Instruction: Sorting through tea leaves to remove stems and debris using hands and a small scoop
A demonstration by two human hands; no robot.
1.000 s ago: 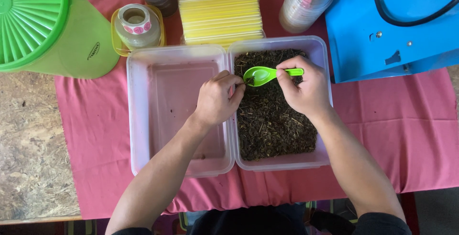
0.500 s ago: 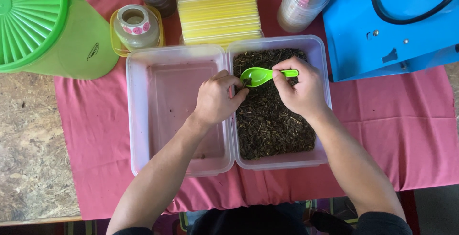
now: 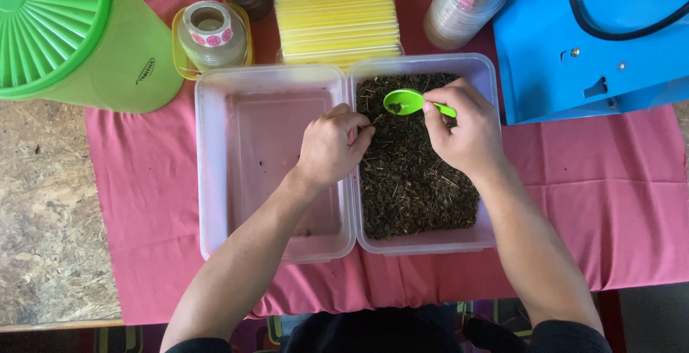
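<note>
Where the head view looks straight down on the table (image 3: 50, 202), the right hand (image 3: 463, 130) pinches the handle of a green spoon (image 3: 405, 101), its grip closed on it so the bowl stays level with a few dark flakes inside; the spoon hovers just above centre of the frame, over the right-hand tub (image 3: 488, 234) of dried leaves (image 3: 416, 181); the left hand (image 3: 330, 145), fingers curled shut at the tubs' shared edge, holds something I cannot tell; the left-hand tub (image 3: 208, 181) lies nearly empty beside it, on a pink cloth (image 3: 143, 181).

Left hand (image 3: 329, 145) loosely curled, fingertips pinched; right hand (image 3: 465, 129) closed, fingers gripping.
</note>
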